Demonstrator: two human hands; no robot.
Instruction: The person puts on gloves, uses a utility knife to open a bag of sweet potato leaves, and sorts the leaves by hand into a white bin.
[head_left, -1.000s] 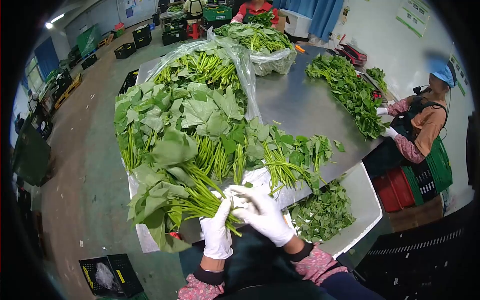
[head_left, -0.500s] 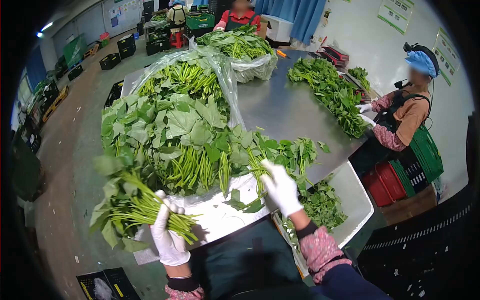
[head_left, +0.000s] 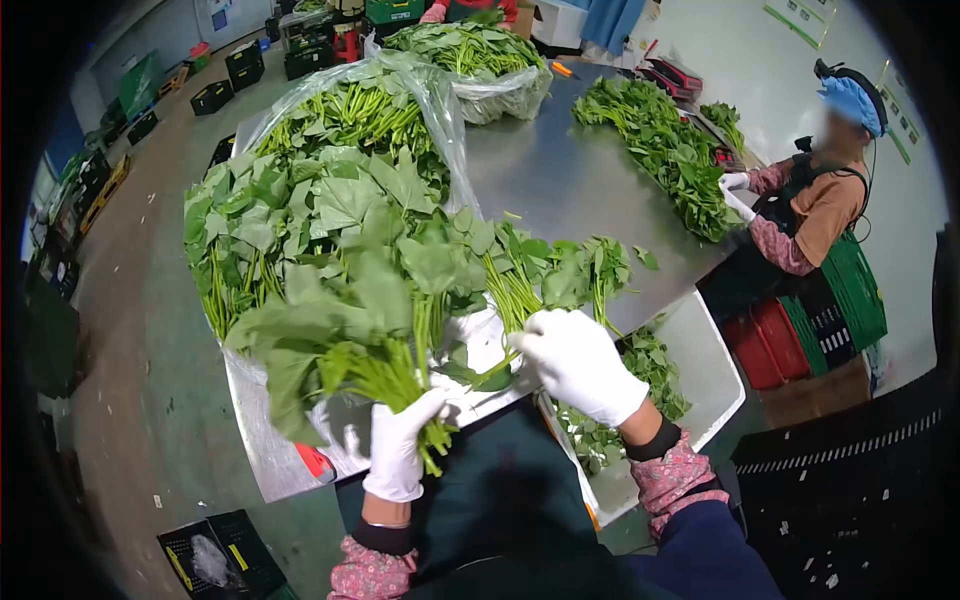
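My left hand (head_left: 398,440) is wrapped round a thick bunch of leafy green stems (head_left: 345,355), held above the near table edge with leaves pointing up and left. The cut ends stick out below my fingers. My right hand (head_left: 585,365) has its fingers curled together beside a smaller bundle of greens (head_left: 512,290) lying on the table. A single leafy stem (head_left: 488,378) runs up to its fingertips; whether they grip it cannot be made out. Behind both hands spreads a big heap of greens (head_left: 340,195), partly in a clear plastic bag (head_left: 447,130).
A white tub (head_left: 712,375) with loose leaves stands below the table's right edge. Across the metal table (head_left: 530,165), a co-worker (head_left: 815,205) handles another row of greens (head_left: 665,155). A second bagged heap (head_left: 480,55) lies at the back. A black crate (head_left: 220,555) sits on the floor.
My left hand has brought its bunch to the right and turned it more upright. My right hand stays by the small bundle, its fingers more curled. The view has tilted down slightly.
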